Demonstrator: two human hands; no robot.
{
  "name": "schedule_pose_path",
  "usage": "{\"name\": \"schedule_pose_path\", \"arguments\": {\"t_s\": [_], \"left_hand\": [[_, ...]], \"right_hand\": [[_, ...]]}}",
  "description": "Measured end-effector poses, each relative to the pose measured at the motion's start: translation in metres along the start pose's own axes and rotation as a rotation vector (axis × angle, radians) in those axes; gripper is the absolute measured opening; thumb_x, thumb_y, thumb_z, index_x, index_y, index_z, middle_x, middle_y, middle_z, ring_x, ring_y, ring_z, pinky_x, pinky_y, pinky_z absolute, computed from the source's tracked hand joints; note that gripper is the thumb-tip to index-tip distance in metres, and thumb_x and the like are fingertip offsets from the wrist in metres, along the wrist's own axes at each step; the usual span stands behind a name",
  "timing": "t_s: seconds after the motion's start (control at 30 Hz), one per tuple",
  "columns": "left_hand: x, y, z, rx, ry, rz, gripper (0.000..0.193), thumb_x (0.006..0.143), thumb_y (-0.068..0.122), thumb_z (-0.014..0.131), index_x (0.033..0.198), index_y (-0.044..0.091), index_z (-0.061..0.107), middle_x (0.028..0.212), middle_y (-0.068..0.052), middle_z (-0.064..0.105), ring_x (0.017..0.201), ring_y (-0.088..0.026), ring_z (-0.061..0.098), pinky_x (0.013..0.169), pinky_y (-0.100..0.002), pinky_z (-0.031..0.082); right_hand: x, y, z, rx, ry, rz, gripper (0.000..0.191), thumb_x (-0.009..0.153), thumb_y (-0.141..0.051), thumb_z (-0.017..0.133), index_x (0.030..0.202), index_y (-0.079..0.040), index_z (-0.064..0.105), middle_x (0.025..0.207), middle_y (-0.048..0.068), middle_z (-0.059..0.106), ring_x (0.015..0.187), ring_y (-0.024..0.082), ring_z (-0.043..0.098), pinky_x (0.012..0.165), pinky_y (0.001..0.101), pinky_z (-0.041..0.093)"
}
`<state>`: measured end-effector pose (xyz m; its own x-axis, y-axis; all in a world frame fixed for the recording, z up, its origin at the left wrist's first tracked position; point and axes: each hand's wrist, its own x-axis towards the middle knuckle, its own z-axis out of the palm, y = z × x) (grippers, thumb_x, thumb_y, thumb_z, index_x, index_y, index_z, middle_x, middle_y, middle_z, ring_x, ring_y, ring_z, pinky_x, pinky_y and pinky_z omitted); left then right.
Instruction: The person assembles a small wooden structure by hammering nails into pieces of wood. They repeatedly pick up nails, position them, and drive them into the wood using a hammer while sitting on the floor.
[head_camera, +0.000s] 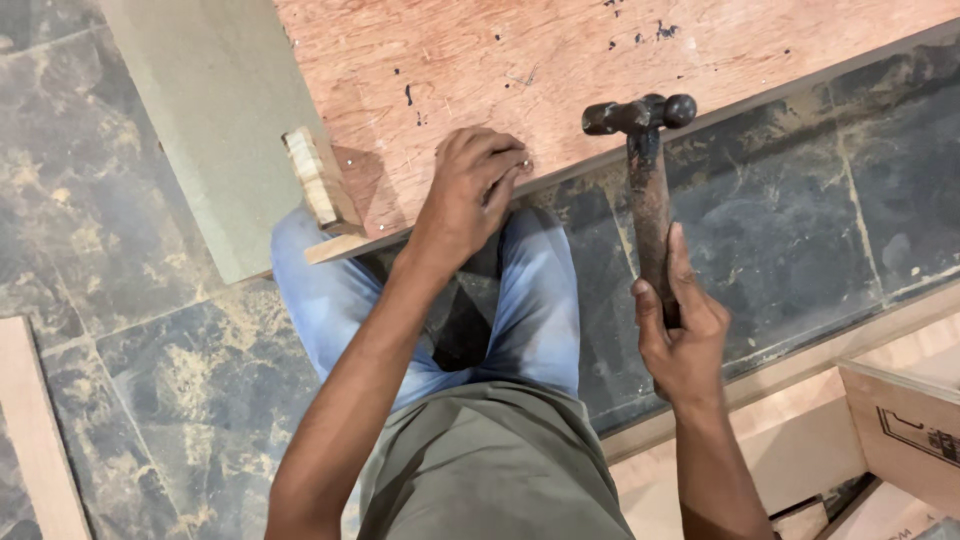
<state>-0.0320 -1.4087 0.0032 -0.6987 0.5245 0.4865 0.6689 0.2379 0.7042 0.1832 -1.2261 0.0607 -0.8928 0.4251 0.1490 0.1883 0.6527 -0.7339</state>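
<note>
**Nail pinched at board edge, hammer raised**

Head view, looking down at a seated person's lap. Left hand (470, 190) sits at frame centre-top, on the near edge of a reddish plywood board (520, 60) – fingers curled together, thumb and fingertips pinching a small nail (522, 157), only a glint of it visible, so can't tell if it stands straight or tilted. Hand rests on the board's face, just inside the edge.

Right hand (680, 335) is right of centre, lower – closed around the wooden handle of a ball-peen hammer (645, 170), thumb laid up along the handle. Hammer held upright in frame, dark metal head at top w/ round peen pointing right, flat face left. Head sits over the board's edge line, right of the left hand and apart from it; can't tell whether it touches the board.

Board runs diagonally from upper left-centre to upper right, w/ a dark strip along its near edge. Small pale wood block (318, 180) stands on the board near its lower left corner, left of the left hand, not touching it. Grey-green panel (210, 120) lies beside the board at upper left.

Person wears blue jeans (330, 300) and a grey-green shirt (480, 460); knees under the board edge. Floor (150, 380) is dark marbled tile w/ sawdust. Pale plywood strip (35, 430) at far left bottom. Open-topped plywood box frames (800, 430) at lower right, w/ a cardboard piece (910, 435) inside.
</note>
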Motion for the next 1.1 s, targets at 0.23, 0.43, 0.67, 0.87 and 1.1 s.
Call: {"name": "schedule_pose_path", "arguments": {"t_s": [0.23, 0.43, 0.67, 0.87, 1.1], "left_hand": [[0.047, -0.031, 0.0, 0.071, 0.092, -0.007, 0.019, 0.093, -0.004, 0.069, 0.111, 0.001, 0.071, 0.113, -0.013, 0.066, 0.112, -0.033, 0.06, 0.098, -0.045, 0.048], [0.088, -0.047, 0.019, 0.385, -0.189, -0.065, 0.008, 0.089, 0.005, 0.067, 0.095, 0.002, 0.072, 0.105, -0.016, 0.065, 0.108, -0.035, 0.058, 0.093, -0.047, 0.048], [0.075, -0.047, -0.004, 0.355, -0.123, -0.232, 0.01, 0.096, 0.008, 0.067, 0.099, -0.002, 0.068, 0.098, -0.017, 0.069, 0.094, -0.036, 0.065, 0.081, -0.048, 0.052], [0.042, -0.026, -0.033, -0.903, 0.078, -0.643, 0.01, 0.096, 0.001, 0.067, 0.106, 0.001, 0.065, 0.091, -0.006, 0.072, 0.087, -0.013, 0.073, 0.076, -0.027, 0.06], [-0.003, -0.009, -0.059, -1.042, 0.066, -0.573, 0.019, 0.1, 0.001, 0.067, 0.117, -0.006, 0.07, 0.103, -0.011, 0.075, 0.093, -0.016, 0.073, 0.083, -0.029, 0.061]], "right_hand": [[0.002, 0.003, 0.002, 0.02, 0.006, 0.019, 0.061, 0.102, -0.006, 0.066, 0.159, -0.008, 0.045, 0.078, 0.004, 0.064, 0.066, 0.007, 0.055, 0.063, 0.0233, 0.047], [0.006, 0.0, 0.009, 0.053, 0.005, 0.079, 0.062, 0.101, -0.007, 0.067, 0.159, -0.01, 0.044, 0.073, 0.004, 0.061, 0.062, 0.007, 0.053, 0.059, 0.0242, 0.046], [0.004, -0.005, 0.009, 0.121, 0.005, 0.099, 0.063, 0.101, -0.006, 0.064, 0.16, -0.01, 0.042, 0.078, 0.002, 0.064, 0.064, 0.006, 0.056, 0.059, 0.0244, 0.048], [0.002, -0.008, 0.015, 0.143, 0.015, 0.094, 0.064, 0.101, -0.006, 0.066, 0.16, -0.011, 0.042, 0.079, 0.0, 0.063, 0.065, 0.005, 0.056, 0.06, 0.0239, 0.049], [-0.003, -0.019, 0.026, 0.327, -0.021, 0.126, 0.064, 0.102, -0.004, 0.064, 0.161, -0.012, 0.041, 0.083, -0.002, 0.06, 0.063, 0.005, 0.052, 0.054, 0.0219, 0.047]]}}
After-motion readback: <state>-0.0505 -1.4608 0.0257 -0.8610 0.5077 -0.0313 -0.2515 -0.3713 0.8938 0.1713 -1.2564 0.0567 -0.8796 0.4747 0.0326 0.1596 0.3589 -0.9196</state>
